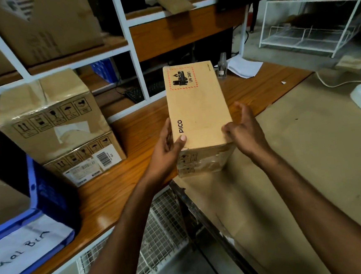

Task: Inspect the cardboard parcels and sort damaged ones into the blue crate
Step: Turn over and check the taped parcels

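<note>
At the far left the blue crate (pixel 47 192) sits on the wooden counter (pixel 122 185), a white paper label with handwriting ending in "mal Bin" on its near rim. Just right of it two taped cardboard parcels (pixel 51 117) stand stacked, both printed with handling symbols; the lower one carries a barcode sticker and the upper one shows a torn white label patch. Behind them, past the white shelf frame, lies a black keyboard (pixel 136 94). The left hand (pixel 167 146) grips the near left edge of the PICO parcel (pixel 196 107), thumb pressed on its top face beside the black "PICO" lettering. This parcel is held up over the join between the counter and a brown cardboard sheet (pixel 307 147). It is a long brown box with a flat, smooth top, a red-hatched battery mark reading "UN 3481" at its far end, and a near end face with small symbols under wrinkled clear tape. The right hand (pixel 244 129) holds its near right corner, fingers curled on the edge. Beyond stand a small clear bottle (pixel 222 66), white paper (pixel 245 66) and a white wire rack (pixel 309 27).
</note>
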